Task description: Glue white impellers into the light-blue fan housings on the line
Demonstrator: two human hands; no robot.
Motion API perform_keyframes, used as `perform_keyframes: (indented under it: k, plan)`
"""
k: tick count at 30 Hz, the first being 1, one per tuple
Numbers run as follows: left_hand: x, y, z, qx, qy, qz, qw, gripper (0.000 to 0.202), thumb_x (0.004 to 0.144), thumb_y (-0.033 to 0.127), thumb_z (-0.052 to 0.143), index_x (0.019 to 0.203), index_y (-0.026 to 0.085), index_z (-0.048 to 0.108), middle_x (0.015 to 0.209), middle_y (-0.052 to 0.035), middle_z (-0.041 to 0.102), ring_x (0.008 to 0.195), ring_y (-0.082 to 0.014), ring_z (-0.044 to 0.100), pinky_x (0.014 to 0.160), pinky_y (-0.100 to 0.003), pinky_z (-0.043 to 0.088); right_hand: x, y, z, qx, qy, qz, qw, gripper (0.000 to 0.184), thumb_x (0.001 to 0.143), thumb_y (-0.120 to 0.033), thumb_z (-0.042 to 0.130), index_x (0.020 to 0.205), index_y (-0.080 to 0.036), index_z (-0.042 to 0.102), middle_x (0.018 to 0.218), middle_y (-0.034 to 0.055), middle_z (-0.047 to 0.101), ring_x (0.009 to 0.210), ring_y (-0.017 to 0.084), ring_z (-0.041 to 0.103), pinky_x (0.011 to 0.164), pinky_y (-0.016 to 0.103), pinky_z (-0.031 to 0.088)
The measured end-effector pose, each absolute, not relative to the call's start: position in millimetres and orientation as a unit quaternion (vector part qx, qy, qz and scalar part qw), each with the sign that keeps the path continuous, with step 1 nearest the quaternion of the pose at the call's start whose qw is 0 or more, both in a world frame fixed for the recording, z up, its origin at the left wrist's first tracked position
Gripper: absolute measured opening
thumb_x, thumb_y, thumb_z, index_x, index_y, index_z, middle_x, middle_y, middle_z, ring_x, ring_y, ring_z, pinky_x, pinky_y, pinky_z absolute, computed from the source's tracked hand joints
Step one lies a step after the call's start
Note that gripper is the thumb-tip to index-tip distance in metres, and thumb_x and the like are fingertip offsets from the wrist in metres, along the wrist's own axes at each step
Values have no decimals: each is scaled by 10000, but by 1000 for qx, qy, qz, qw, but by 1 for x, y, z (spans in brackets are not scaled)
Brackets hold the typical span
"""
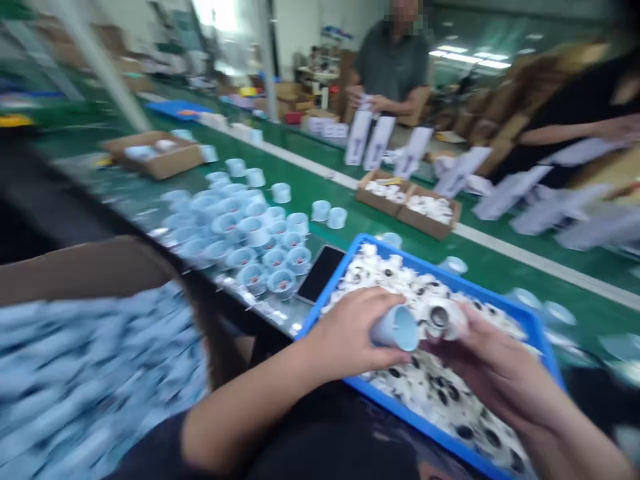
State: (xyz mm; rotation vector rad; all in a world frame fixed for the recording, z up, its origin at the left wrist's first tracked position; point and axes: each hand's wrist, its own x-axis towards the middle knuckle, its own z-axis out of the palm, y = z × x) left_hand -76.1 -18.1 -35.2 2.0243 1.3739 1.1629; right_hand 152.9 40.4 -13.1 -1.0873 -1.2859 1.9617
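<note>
We see our left hand (350, 333) curled closed around a pale blue cup-shaped sleeve (397, 328), thumb along its lower side and fingers wrapped over the top, so that its open mouth points toward the right. Our right hand (493, 363) is also closed, gripping a small white round part with a dark centre (443, 319) between thumb and fingers. The white part sits just beside the mouth of the blue sleeve, nearly touching it; with the blur we cannot tell whether the two actually meet. Both hands hover directly over a blue plastic bin (537, 333) heaped with more of the same white parts (400, 280), and the held pieces lie between the two hands, above the middle of that heap.

To the left of the bin a dark phone (320, 272) lies flat on the table (300, 180), which has a green surface, just beside the bin's corner. Beyond the phone stands a dense cluster of blue cups (240, 227), open ends up. A cardboard box (75, 267) at the near left holds a blurred mass of pale blue pieces. Farther across the table are shallow cardboard trays of white parts (430, 210), and a person in a grey shirt (393, 63) handles white cartons there. Another person's arm (560, 133) reaches in at the right.
</note>
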Motion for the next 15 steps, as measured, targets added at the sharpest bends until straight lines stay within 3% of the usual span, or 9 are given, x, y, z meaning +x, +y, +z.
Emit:
perform_keyframes:
  k: [4,9,11,15]
  plan:
    - [-75,-6,-32,762,476,388,204,666,753,430,821,1331,271,530,1329,-75,625,1238,-289,565,1068,-486,443,151,41,-12,-298,-383,822,300,380,761,-384,851,1003,-200,623,798,11,604,756,107,591,812,253,525]
    - [-62,-3,-25,787,470,356,184,666,758,410,817,1335,265,518,1301,-69,644,1190,-286,598,1013,-502,481,165,35,-19,-292,-392,814,313,403,759,-393,850,1001,-223,576,769,-15,583,706,99,578,739,235,494]
    - [-55,-2,-22,795,465,351,168,670,742,399,830,1322,255,526,1273,-68,660,1168,-284,610,999,-498,490,168,33,-17,-322,-513,723,334,316,793,-369,814,999,-239,612,860,1,584,759,112,569,729,243,476]
    - [-37,-2,-18,821,436,347,124,614,733,307,829,1268,218,541,1213,-77,686,1130,-281,628,992,-493,489,168,30,-9,-360,-785,392,317,154,861,-202,694,995,-279,686,1016,25,533,937,164,551,841,332,456]
